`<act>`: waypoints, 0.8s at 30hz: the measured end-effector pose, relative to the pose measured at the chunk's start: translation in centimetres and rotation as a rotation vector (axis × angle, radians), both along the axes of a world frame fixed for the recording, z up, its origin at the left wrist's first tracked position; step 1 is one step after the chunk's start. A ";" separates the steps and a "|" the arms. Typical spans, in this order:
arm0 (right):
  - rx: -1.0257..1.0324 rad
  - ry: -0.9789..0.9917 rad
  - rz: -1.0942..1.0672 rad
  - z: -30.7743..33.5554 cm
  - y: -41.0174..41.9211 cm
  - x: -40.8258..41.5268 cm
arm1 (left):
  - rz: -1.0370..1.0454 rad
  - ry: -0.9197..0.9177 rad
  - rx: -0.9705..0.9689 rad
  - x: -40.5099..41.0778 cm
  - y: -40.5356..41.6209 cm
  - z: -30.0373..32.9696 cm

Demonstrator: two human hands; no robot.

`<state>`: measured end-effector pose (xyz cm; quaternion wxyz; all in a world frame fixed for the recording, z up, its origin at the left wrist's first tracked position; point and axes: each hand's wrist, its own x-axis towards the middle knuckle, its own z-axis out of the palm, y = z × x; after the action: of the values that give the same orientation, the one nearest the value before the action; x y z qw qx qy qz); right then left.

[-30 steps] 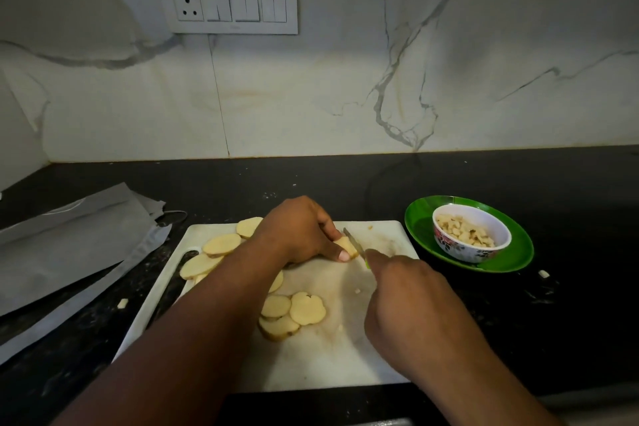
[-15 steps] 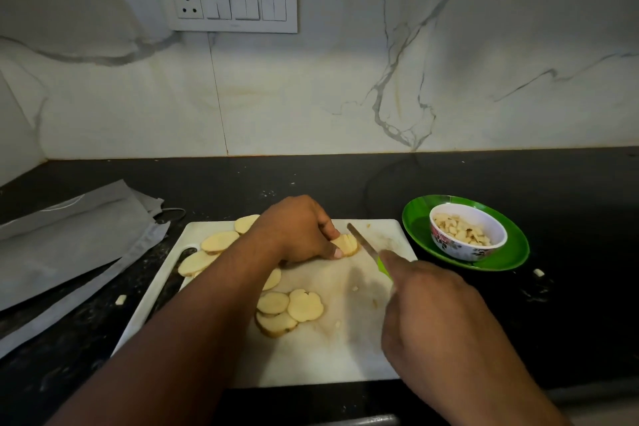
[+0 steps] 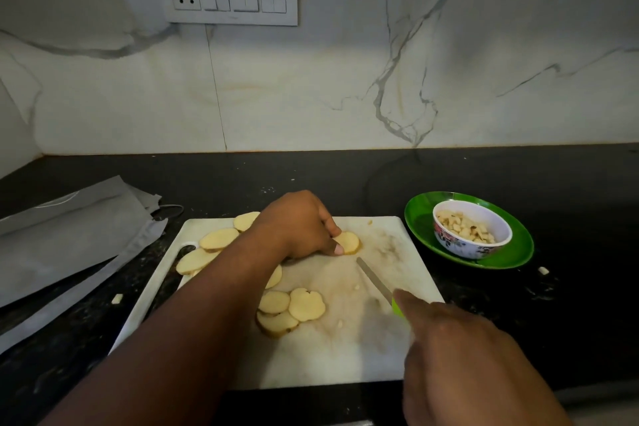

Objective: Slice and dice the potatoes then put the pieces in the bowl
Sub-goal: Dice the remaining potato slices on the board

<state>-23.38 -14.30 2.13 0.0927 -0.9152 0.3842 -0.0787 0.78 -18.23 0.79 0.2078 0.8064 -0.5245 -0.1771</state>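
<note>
White cutting board [image 3: 345, 356] holds potato slices [image 3: 292, 309]; left hand [image 3: 297, 225] pins one slice [image 3: 347, 241], right hand [image 3: 460, 353] seemingly grasps the knife [image 3: 375, 282] near the bowl [image 3: 472, 230].

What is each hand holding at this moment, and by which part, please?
The right hand grips the knife by its green handle; the left hand pinches a potato slice at its near edge.

Left hand [image 3: 297, 225]: knuckles up, forearm reaching in from lower left, fingers curled, thumb and fingertip pinching. Right hand [image 3: 460, 353]: back of hand up, closed in a grip, index finger extended forward.
</note>
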 end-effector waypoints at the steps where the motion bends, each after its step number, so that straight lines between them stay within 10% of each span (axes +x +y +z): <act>1: -0.020 -0.007 -0.002 0.3 0.0 0.1 | -0.001 -0.004 -0.006 0.0 0.1 0.0; 24: -0.096 -0.095 -0.050 -1.6 -1.9 4.2 | 0.044 0.010 0.000 0.2 -0.1 -0.3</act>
<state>-19.17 -16.25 0.58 0.0650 -0.9039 0.3981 -0.1426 1.03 -18.30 0.48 0.2145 0.8169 -0.5055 -0.1764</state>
